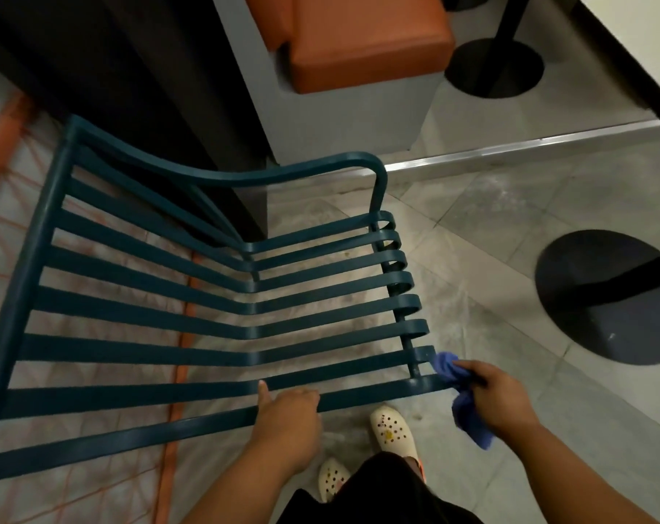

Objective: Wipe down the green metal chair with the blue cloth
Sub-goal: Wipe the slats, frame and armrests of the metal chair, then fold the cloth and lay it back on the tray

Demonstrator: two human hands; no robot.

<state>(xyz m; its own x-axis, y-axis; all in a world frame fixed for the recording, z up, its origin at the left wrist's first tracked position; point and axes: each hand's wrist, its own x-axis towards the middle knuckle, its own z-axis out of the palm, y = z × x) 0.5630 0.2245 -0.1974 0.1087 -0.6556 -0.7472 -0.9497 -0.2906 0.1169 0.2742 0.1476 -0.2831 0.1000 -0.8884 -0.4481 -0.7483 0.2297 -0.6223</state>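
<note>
Green metal chair (139, 308) fills the left and centre, seen from above w/ its slats running across; its far-left corner is cut off by the frame edge, legs not visible. Patterned orange-lined floor (3, 206) shows thru the slats left of the chair. Left hand (288, 414) sits on the chair's nearest slats, fingers curled over one bar, thumb out along the next, so closed on the slat. Below the chair, two pale clogs (392, 433), partly hidden by dark clothing. At the chair's near-right corner, by the curled slat ends, right hand (498, 399) is clenched round the blue cloth (449, 368); cloth touches the slat tips, one end bunched forward, the other hanging under the fist. Right of the chair: round black base (604, 296), post blurred. Beyond the chair, an orange cushion (362, 43).
</note>
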